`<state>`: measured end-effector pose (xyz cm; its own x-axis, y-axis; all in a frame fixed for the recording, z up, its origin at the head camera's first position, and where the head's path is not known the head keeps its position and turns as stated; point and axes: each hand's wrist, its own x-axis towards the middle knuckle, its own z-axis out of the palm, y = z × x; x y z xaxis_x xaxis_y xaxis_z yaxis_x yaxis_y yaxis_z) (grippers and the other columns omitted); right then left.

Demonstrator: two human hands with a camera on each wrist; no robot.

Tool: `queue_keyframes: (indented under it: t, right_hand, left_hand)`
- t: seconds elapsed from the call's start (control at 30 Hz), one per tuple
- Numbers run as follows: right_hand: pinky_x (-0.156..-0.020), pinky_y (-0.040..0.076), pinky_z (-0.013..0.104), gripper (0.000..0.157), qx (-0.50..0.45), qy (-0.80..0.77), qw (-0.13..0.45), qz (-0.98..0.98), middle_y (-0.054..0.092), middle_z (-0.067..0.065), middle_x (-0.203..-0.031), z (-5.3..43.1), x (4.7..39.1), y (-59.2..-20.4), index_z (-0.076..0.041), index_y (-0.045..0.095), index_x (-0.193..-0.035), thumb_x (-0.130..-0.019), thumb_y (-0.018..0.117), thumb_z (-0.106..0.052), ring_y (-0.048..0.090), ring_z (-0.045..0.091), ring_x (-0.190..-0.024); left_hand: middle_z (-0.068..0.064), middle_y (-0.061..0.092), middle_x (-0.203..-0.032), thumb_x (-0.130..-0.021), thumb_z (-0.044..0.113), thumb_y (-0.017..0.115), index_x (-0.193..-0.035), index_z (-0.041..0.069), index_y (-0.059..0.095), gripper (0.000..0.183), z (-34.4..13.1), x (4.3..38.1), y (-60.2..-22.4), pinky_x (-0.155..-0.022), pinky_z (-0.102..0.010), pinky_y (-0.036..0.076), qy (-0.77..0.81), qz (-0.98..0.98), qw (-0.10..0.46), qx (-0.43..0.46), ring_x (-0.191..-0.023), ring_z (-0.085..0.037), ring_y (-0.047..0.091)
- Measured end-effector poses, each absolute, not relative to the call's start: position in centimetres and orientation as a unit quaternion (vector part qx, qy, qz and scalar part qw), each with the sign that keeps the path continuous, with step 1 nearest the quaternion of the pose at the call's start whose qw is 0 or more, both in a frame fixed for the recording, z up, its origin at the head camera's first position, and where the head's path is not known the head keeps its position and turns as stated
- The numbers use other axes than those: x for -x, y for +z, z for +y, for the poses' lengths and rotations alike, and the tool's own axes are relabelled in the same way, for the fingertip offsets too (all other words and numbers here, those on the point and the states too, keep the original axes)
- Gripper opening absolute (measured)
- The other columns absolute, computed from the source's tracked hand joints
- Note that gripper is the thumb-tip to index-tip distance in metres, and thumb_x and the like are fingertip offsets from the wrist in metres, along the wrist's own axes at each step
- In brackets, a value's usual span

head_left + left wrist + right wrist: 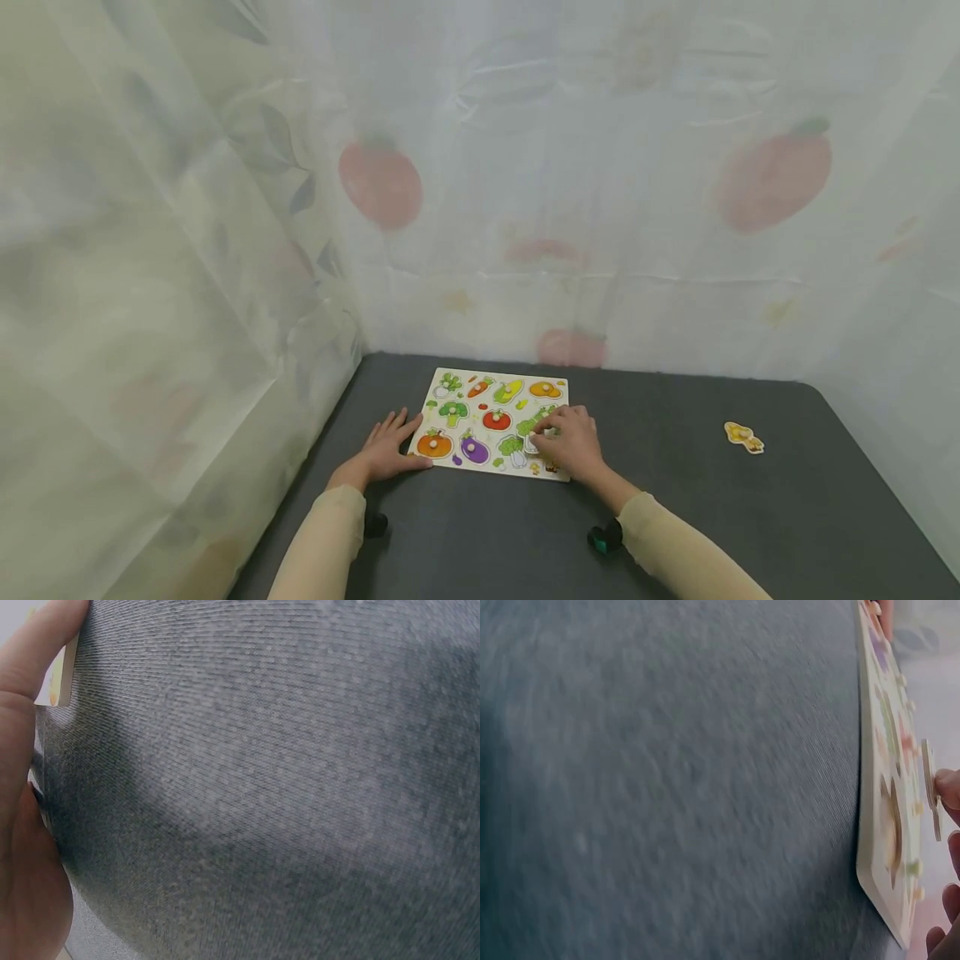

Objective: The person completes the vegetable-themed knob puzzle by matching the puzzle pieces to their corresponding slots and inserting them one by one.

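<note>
A wooden vegetable knob-puzzle board [429, 423] lies near the back of the dark table. My left hand [385, 450] rests at its left edge with fingers spread, the thumb along the lower left corner. Over the board's right part, my right hand [573, 443] pinches a thin wooden puzzle piece [929, 780], seen edge-on just off the board in the right wrist view. Its picture is mostly hidden by the fingers. Below it, a cut-out recess [892, 832] shows in the board. Pumpkin [434, 444], eggplant [474, 448] and tomato [496, 420] pieces sit on the board.
A loose yellow puzzle piece [744, 437], which looks like mushrooms, lies on the table [675, 483] at the right. Pale printed curtains [480, 208] hang behind the table and along its left side.
</note>
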<state>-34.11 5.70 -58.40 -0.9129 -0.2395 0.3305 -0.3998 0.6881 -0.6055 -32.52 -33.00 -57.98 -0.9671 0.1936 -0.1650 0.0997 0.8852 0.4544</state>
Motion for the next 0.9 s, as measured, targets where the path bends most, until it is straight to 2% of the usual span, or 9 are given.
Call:
queue_keyframes:
  t: [0.13,0.4,0.53,0.9]
  right_hand:
    - [-0.091,0.038,0.054,0.004,-0.199,0.347,0.116,-0.909,0.062,-0.009,-0.097,5.0,33.9,-58.6,-0.03,0.081,-0.087,-0.088,0.081,-0.033,0.049,0.026,-0.105]
    - [-0.098,0.038,0.058,0.004,-0.21,0.337,0.105,-0.912,0.064,-0.01,-0.099,4.0,33.7,-58.9,-0.03,0.082,-0.088,-0.087,0.083,-0.034,0.049,0.029,-0.114]
    - [-0.1,0.037,0.056,0.005,-0.204,0.335,0.099,-0.914,0.062,-0.011,-0.096,3.7,33.7,-59.1,-0.031,0.081,-0.086,-0.085,0.083,-0.035,0.049,0.027,-0.113]
    - [-0.093,0.04,0.051,0.006,-0.217,0.32,0.117,-0.915,0.061,-0.011,-0.094,3.4,33.5,-59.6,-0.031,0.081,-0.085,-0.084,0.084,-0.035,0.049,0.022,-0.105]
  left_hand:
    - [-0.019,0.01,-0.17,-0.08,0.07,0.074,-0.164,0.019,0.027,0.109,-33.3,33.0,-58.6,-0.122,-0.06,-0.003,0.227,0.966,0.101,-0.077,-0.155,-0.042,0.0]
    - [-0.019,0.012,-0.169,-0.078,0.069,0.076,-0.163,0.019,0.029,0.109,-33.6,33.2,-59.1,-0.122,-0.06,-0.002,0.236,0.964,0.094,-0.085,-0.155,-0.043,0.001]
    - [-0.02,0.013,-0.169,-0.078,0.069,0.076,-0.163,0.018,0.031,0.109,-33.6,33.1,-59.1,-0.122,-0.061,-0.002,0.237,0.963,0.092,-0.087,-0.155,-0.044,0.002]
    - [-0.02,0.01,-0.169,-0.08,0.073,0.072,-0.164,0.019,0.027,0.11,-33.4,32.6,-58.4,-0.122,-0.06,-0.004,0.233,0.963,0.099,-0.093,-0.155,-0.043,0.0]
